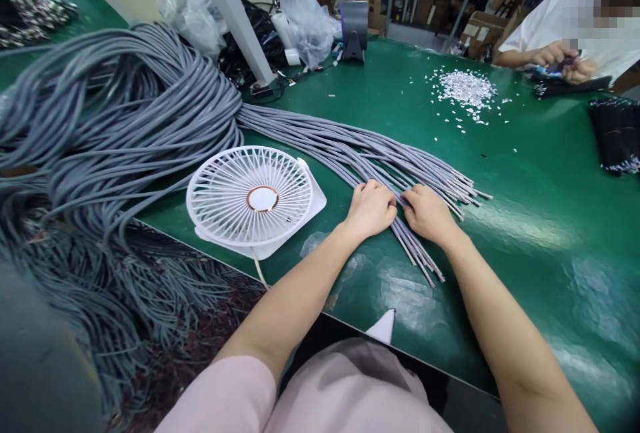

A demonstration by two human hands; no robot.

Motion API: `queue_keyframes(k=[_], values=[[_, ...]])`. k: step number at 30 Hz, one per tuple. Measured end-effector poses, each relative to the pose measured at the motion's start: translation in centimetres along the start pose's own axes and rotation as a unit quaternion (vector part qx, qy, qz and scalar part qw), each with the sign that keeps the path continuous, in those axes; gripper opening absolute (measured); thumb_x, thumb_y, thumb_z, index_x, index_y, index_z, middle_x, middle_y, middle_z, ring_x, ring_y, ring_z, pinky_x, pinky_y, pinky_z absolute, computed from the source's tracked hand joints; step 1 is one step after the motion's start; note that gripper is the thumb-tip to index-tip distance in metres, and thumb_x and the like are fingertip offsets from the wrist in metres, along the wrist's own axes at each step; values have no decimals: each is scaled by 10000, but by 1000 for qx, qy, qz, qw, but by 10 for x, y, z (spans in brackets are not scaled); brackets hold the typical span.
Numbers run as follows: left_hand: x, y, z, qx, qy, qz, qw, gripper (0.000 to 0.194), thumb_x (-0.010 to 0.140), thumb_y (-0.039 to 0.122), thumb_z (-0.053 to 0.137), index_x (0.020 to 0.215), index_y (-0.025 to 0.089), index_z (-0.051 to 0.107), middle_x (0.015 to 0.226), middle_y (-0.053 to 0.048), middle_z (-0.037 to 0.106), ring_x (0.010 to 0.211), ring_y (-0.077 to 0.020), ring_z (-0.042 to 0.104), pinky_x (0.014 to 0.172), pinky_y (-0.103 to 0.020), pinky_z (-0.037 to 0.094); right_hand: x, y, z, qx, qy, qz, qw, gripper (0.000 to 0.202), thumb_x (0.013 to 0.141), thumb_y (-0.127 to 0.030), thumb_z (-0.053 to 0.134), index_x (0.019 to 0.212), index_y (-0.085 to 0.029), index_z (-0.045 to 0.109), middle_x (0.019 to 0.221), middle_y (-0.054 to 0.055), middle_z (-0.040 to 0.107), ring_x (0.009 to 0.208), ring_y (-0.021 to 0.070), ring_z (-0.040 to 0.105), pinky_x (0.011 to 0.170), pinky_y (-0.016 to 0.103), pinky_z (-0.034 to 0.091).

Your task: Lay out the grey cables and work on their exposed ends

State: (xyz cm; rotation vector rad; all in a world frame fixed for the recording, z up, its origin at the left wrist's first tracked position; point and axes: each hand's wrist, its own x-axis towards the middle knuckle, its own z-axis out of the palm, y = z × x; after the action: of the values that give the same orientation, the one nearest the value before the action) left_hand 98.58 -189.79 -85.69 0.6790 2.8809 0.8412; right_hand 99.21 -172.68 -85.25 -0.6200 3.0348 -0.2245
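Both hands are on the gray cables (pixel 340 146) lying across the green surface (pixel 525 266). Left hand's (pixel 371 209) fingers are curled over some strands, right hand's (pixel 427 211) are bent against them just beside it. White fan's (pixel 255 199) sitting nearby, left of them.

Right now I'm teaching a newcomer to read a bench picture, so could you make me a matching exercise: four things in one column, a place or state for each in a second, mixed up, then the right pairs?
Things
1. Left hand
2. Fan
3. Scraps
4. Pole

Place or state
A. Small and pale, in a loose heap
B. Slanting up from the green table
C. Closed on the grey cables
D. White, with a round grille

Right pairs: 1-C, 2-D, 3-A, 4-B
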Motion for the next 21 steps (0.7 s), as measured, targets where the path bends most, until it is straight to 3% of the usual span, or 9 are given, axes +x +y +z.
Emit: queue_keyframes(k=[4,7,10,12,16,21], values=[[0,0,1,-6,1,2,1000,167,808,200,501,802,214,668,924,-27,699,1035,-233,525,955,-417,379,14,13,0,19,24,31,999,307,918,-159,414,1066,-163,682,1025,100,654,951,217,599,797,290,416],[2,-3,1,-19,41,-11,999,220,791,164,494,909,207,675,981,-33,690,997,-218,550,913,-375,423,38,18,1,-21,54,66,996,321,928,-179,401,1082,-171,683,1028,106,675,959,237,615,777,306,419],[4,-6,0,-31,111,-28,993,277,790,131,472,979,195,665,1049,-39,670,999,-208,552,898,-347,444,63,12,1,-67,23,64,995,293,912,-187,426,1030,-170,694,1005,121,693,947,263,630,738,318,422],[4,-8,-2,-32,117,-28,992,256,791,126,470,939,193,668,1014,-39,670,977,-207,556,875,-343,451,75,5,0,-95,3,68,993,271,894,-169,441,995,-148,691,992,143,699,932,278,641,728,324,428],[2,-7,-3,-24,25,48,998,206,798,151,479,834,200,676,894,-28,673,891,-203,568,804,-341,449,87,-9,-5,-129,-21,71,989,284,897,-127,414,1006,-101,675,980,186,705,939,291,654,764,337,444],[-5,-4,-8,-6,-67,149,987,212,793,149,496,857,207,689,910,-23,665,910,-199,548,832,-341,422,85,-19,-12,-147,-45,5,988,356,944,-120,331,1079,-89,660,1047,208,691,1034,300,632,796,339,459]])
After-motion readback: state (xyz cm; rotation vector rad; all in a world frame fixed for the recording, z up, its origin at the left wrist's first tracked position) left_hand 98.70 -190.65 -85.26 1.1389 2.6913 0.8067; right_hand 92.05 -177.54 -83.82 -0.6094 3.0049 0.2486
